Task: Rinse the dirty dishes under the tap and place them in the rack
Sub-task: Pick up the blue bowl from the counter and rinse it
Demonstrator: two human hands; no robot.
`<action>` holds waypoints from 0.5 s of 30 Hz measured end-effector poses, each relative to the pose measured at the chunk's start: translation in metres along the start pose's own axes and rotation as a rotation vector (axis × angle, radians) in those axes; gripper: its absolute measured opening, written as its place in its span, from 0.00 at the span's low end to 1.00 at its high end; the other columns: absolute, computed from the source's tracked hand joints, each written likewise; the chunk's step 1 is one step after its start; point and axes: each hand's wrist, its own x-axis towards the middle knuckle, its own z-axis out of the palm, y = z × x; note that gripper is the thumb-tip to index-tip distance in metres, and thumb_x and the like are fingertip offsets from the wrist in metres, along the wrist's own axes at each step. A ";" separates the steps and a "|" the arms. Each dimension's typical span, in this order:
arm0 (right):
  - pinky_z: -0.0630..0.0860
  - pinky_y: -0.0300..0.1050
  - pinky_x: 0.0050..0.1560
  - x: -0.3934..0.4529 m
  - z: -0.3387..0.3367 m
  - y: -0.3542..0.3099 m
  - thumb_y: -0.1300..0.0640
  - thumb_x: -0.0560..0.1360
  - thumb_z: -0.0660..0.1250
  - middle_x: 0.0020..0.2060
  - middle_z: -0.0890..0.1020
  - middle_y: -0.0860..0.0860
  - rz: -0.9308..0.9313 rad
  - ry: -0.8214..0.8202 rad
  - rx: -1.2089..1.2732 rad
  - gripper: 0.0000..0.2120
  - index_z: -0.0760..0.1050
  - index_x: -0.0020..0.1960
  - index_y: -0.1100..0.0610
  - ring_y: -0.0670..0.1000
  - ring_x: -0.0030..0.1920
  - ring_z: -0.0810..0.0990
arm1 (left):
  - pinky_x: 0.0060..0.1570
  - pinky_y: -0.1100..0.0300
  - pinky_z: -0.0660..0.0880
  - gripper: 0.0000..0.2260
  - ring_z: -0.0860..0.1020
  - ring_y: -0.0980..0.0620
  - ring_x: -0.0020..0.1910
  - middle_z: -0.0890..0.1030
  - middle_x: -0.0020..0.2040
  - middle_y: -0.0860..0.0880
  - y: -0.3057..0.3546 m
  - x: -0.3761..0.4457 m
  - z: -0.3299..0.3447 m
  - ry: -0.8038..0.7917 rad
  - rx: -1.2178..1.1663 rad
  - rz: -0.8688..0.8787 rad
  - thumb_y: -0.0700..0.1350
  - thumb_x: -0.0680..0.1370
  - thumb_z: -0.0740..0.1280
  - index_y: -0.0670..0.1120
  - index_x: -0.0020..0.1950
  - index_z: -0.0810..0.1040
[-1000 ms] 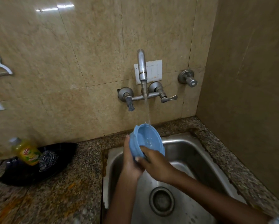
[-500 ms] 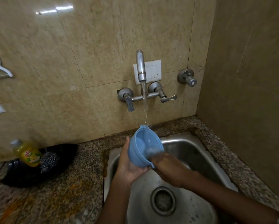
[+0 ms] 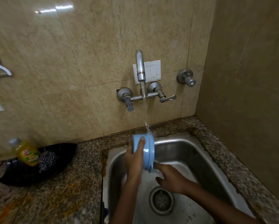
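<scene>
Half a second ago the right hand (image 3: 171, 179) was rubbing inside the blue bowl (image 3: 146, 152); it now sits just under the bowl's lower rim, fingers loosely spread, one fingertip touching the rim. The bowl has turned since then: its mouth then faced the camera and up, now it stands on edge, seen side-on, mouth to the right, base to the left, its axis lying roughly level left to right. The left hand (image 3: 134, 159) grips it by the base, thumb pressed across the bottom. The bowl hangs over the back of the steel sink (image 3: 192, 152), and one stream from the single tap (image 3: 140, 68) strikes its upper edge. One bowl, two hands. On the surface (image 3: 58, 199) at left, one black dish (image 3: 58, 165) holds one yellow bottle (image 3: 26, 152) and one steel scrubber (image 3: 45, 160).
</scene>
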 end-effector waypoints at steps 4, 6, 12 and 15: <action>0.66 0.34 0.67 0.002 0.011 -0.005 0.65 0.73 0.66 0.62 0.77 0.39 0.050 0.066 0.334 0.24 0.72 0.62 0.42 0.35 0.64 0.72 | 0.57 0.48 0.77 0.33 0.79 0.50 0.53 0.80 0.58 0.51 -0.011 0.008 0.003 0.101 0.206 0.089 0.68 0.68 0.69 0.54 0.68 0.73; 0.67 0.31 0.64 0.005 0.013 -0.009 0.66 0.72 0.67 0.58 0.79 0.38 0.065 0.073 0.434 0.24 0.74 0.60 0.42 0.34 0.61 0.74 | 0.56 0.47 0.77 0.32 0.79 0.50 0.52 0.80 0.57 0.50 -0.011 0.008 0.002 0.089 0.179 0.082 0.68 0.68 0.68 0.53 0.67 0.74; 0.77 0.43 0.56 0.013 0.006 -0.030 0.59 0.71 0.70 0.55 0.81 0.43 -0.067 0.191 0.338 0.20 0.75 0.62 0.50 0.41 0.55 0.79 | 0.48 0.47 0.80 0.39 0.80 0.41 0.55 0.81 0.59 0.41 -0.007 0.004 -0.008 -0.160 -0.534 -0.351 0.66 0.57 0.75 0.49 0.64 0.77; 0.77 0.44 0.55 0.008 -0.011 -0.026 0.54 0.75 0.68 0.55 0.81 0.45 -0.191 0.073 0.116 0.15 0.75 0.62 0.51 0.43 0.54 0.79 | 0.50 0.41 0.79 0.39 0.77 0.37 0.62 0.78 0.63 0.37 -0.004 0.014 -0.021 -0.398 -0.613 -0.544 0.68 0.63 0.73 0.46 0.68 0.75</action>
